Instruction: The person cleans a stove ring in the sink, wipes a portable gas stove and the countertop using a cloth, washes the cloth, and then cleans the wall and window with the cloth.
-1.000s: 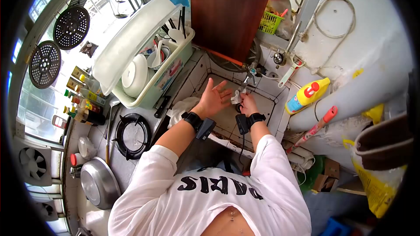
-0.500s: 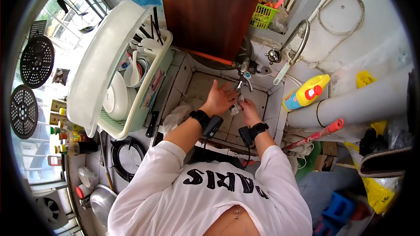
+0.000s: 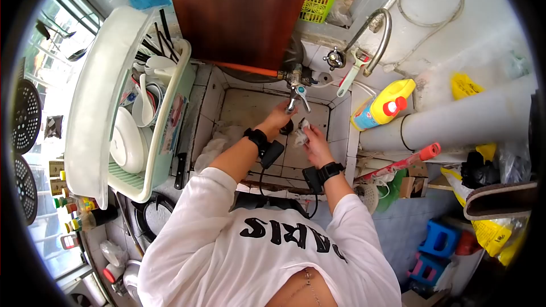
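Tiled kitchen, one sink (image 3: 244, 105). One dish box (image 3: 173, 122), one lid (image 3: 94, 91) tilted up; inside, at least two white plates (image 3: 126, 145), several black sticks (image 3: 165, 25). One green basket (image 3: 317, 5), contents unclear. One yellow bottle (image 3: 384, 105). Left hand (image 3: 277, 119) at one tap (image 3: 296, 92), grip can't tell. Right hand (image 3: 318, 145) pinches one whitish wad (image 3: 302, 135) over sink.

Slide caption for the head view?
Left grip by the tap, right grip holding a crumpled whitish scrap over tiled sink.

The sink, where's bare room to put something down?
Bare floor shows in the sink between the left hand and back-left corner, a smaller patch beyond the right hand, by the right wall. Crowded: under the tap, by the crumpled plastic.
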A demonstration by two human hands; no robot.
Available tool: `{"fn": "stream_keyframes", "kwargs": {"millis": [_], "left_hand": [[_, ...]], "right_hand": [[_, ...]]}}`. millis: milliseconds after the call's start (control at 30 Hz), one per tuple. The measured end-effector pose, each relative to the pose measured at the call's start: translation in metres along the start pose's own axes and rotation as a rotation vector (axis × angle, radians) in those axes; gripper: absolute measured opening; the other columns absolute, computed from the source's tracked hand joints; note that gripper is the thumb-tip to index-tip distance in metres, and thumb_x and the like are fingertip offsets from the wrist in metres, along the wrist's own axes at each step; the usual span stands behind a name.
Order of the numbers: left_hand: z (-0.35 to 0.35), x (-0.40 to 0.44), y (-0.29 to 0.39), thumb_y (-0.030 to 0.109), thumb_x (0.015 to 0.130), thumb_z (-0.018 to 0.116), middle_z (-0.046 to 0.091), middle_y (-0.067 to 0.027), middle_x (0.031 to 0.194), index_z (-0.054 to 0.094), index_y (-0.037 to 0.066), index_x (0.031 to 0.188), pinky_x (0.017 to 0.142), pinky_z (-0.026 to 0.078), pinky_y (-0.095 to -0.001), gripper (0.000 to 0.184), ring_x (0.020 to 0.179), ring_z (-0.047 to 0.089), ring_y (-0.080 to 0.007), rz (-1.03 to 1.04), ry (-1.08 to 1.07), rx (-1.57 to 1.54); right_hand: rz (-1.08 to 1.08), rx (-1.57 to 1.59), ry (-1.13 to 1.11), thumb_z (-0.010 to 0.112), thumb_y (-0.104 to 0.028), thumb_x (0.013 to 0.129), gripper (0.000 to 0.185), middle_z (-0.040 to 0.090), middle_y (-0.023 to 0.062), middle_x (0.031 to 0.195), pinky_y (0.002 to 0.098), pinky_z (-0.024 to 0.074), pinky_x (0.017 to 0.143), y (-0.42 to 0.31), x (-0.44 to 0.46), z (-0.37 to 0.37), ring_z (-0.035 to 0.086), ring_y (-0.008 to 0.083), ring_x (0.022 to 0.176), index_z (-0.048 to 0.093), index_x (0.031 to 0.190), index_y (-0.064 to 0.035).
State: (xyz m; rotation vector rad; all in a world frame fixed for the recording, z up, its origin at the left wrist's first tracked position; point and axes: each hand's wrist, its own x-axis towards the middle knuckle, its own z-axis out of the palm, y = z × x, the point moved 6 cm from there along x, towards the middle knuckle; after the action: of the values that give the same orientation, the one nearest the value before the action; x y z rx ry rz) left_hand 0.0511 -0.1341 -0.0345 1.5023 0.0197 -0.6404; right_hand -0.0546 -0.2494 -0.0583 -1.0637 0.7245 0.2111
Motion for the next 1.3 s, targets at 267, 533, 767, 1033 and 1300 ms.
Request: {"fn": "stream_keyframes", "kwargs": {"millis": [267,533,767,1033,1300], "left_hand": [[-0.041,-0.035,-0.008,0.032,0.089,0.056,0.060,0.0004,0.089,0.061,0.007,0.105,0.066,0.043,-0.0281,0.030,0.079,0.054,-0.0114,-0.217,-0.050,0.014],[-0.062,-0.023,-0.036,0.030,0.090,0.054,0.060,-0.0011,0.099,0.057,0.008,0.113,0.066,0.041,-0.0264,0.032,0.081,0.054,-0.0103,-0.097,-0.037,0.143],[-0.036,-0.015,-0.035,0.018,0.088,0.056,0.060,-0.0053,0.103,0.050,0.005,0.128,0.063,0.041,-0.0227,0.043,0.084,0.055,-0.0104,0.019,-0.098,0.044],[-0.038,0.001,-0.045,0.013,0.083,0.063,0.061,-0.0040,0.084,0.059,-0.002,0.110,0.057,0.042,-0.0259,0.031,0.068,0.052,-0.0100,0.061,-0.034,0.247],[-0.033,-0.006,-0.013,0.026,0.082,0.065,0.061,-0.0074,0.073,0.065,0.003,0.091,0.057,0.044,-0.0317,0.024,0.065,0.057,-0.0140,0.143,-0.168,0.487]], "right_hand": [[-0.054,-0.025,-0.128,0.060,-0.020,0.088,0.019,0.056,-0.0006,0.083,0.0243,0.0401,0.062,-0.002,0.036,0.068,0.051,0.0082,0.073,0.054,0.102,-0.0080],[-0.168,-0.253,-0.113,0.060,-0.017,0.088,0.017,0.059,-0.0015,0.088,0.0250,0.0394,0.070,-0.015,0.029,0.060,0.051,0.0089,0.078,0.057,0.100,-0.0045],[-0.230,-0.217,-0.234,0.059,-0.013,0.087,0.014,0.060,-0.0011,0.093,0.0237,0.0384,0.076,-0.017,0.018,0.066,0.051,0.0082,0.085,0.061,0.097,-0.0035],[-0.306,-0.159,-0.216,0.059,-0.009,0.083,0.027,0.060,0.0025,0.095,0.0249,0.0410,0.075,-0.029,0.015,0.032,0.052,0.0099,0.085,0.058,0.109,0.0002],[-0.858,-0.224,-0.163,0.063,-0.010,0.083,0.043,0.056,0.0079,0.116,0.0289,0.0417,0.089,-0.091,-0.039,0.055,0.052,0.0162,0.103,0.051,0.124,-0.0033]]}}
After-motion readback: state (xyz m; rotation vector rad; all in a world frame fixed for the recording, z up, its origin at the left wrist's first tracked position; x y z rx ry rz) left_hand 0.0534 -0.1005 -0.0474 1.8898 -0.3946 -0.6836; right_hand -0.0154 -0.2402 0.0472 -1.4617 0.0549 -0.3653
